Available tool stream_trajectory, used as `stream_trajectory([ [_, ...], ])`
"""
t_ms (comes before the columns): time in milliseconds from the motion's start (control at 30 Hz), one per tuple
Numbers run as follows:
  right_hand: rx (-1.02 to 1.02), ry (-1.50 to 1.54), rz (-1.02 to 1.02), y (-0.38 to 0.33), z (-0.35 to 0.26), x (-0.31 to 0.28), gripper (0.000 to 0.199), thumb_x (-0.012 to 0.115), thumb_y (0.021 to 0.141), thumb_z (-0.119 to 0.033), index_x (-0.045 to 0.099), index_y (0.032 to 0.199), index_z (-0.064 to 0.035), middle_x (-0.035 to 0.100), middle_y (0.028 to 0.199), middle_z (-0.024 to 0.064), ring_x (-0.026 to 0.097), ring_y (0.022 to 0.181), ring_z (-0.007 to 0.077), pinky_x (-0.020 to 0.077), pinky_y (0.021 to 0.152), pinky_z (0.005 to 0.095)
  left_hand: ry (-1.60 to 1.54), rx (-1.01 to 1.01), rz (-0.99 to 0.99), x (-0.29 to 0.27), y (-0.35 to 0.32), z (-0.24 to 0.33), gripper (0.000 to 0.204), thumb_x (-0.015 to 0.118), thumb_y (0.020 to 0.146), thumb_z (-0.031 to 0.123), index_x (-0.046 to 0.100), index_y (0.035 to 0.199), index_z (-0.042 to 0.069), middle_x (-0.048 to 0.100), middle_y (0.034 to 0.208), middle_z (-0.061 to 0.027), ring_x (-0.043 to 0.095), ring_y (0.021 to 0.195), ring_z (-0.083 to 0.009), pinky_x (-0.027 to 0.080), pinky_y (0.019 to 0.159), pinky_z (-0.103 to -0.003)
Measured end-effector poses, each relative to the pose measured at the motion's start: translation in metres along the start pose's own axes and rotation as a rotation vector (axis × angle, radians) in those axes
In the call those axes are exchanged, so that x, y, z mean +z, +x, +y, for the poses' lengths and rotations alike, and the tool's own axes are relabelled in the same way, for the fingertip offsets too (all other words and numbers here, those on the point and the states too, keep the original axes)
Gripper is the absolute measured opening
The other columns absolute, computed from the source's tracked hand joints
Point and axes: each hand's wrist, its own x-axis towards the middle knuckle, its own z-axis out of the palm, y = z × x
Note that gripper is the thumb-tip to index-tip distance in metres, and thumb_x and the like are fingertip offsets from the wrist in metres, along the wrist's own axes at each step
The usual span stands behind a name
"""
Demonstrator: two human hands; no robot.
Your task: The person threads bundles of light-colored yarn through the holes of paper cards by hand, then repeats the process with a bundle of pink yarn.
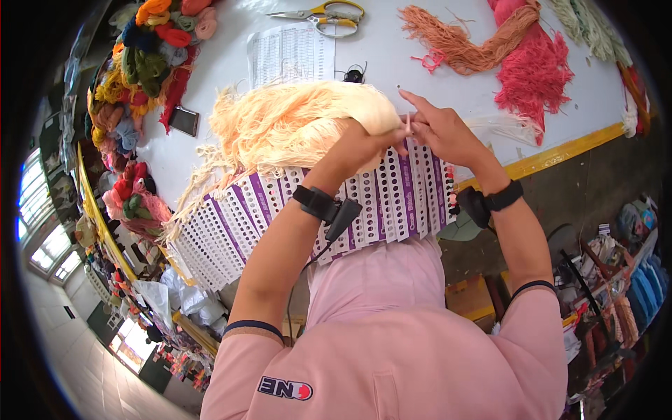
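White worktable strewn with yarn; yellow strip along near edge. Left hand closed around big bundle of pale peach yarn, bundle lying over perforated white-and-purple card. Right hand just beside left, fingertips pinching thin strand pulled from bundle end. Scissors and printed sheet farther back; orange skein and red skein at right; mixed coloured skeins at left

One pair of yellow-handled metal scissors lies far on the white tabletop, with one printed paper sheet, one white-and-purple perforated plastic card, and two black wrist straps.
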Motion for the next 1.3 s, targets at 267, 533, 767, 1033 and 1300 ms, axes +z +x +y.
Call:
stream_trajectory([
  [267,0.246,0.033,-0.223,0.020,0.001,-0.017,0.016,0.053,0.090,-0.004,0.063,0.101,0.0025,0.066,0.072,0.0095,0.066,0.065,0.0136,0.0536,0.062,0.0294,0.347,0.232,0.149,-0.009,-0.003,-0.013,0.021,0.071,0.089,0.019,0.068,0.101,0.002,0.066,0.083,-0.0028,0.062,0.071,-0.0095,0.050,0.066,-0.026],
  [533,0.244,0.071,-0.030,0.011,0.021,-0.009,0.010,0.055,0.092,-0.005,0.062,0.095,0.0016,0.066,0.070,0.0052,0.062,0.063,0.0080,0.0512,0.058,0.0236,-0.430,0.467,0.786,-0.212,-0.165,0.054,0.034,0.059,0.094,0.012,0.055,0.126,-0.002,0.061,0.114,-0.0103,0.061,0.104,-0.0204,0.051,0.091,-0.036],
  [767,0.085,-0.075,0.193,-0.016,-0.006,0.022,0.020,0.057,0.091,-0.007,0.061,0.109,0.0001,0.066,0.076,0.0089,0.065,0.071,0.0151,0.0526,0.069,0.0298,-0.570,0.344,0.510,-0.148,-0.220,0.095,0.038,0.055,0.098,0.025,0.055,0.124,-0.002,0.061,0.115,-0.0119,0.054,0.076,-0.0131,0.050,0.085,-0.030],
  [1033,0.169,0.598,0.131,-0.016,-0.122,0.094,0.016,0.063,0.091,-0.012,0.062,0.100,0.0007,0.062,0.079,0.0003,0.055,0.070,0.0058,0.0459,0.065,0.0222,-0.838,0.135,0.144,-0.037,-0.143,0.037,0.057,0.050,0.099,0.029,0.035,0.145,0.000,0.041,0.146,-0.0155,0.038,0.137,-0.0289,0.041,0.105,-0.055],
  [1300,0.334,0.826,0.019,-0.027,-0.160,0.100,0.008,0.061,0.094,-0.010,0.062,0.094,-0.0021,0.064,0.088,0.0009,0.060,0.079,0.0089,0.0491,0.072,0.0238,-0.832,0.120,0.123,-0.035,-0.155,0.036,0.056,0.050,0.099,0.030,0.037,0.142,-0.003,0.043,0.144,-0.0161,0.045,0.130,-0.0256,0.044,0.104,-0.042],
])
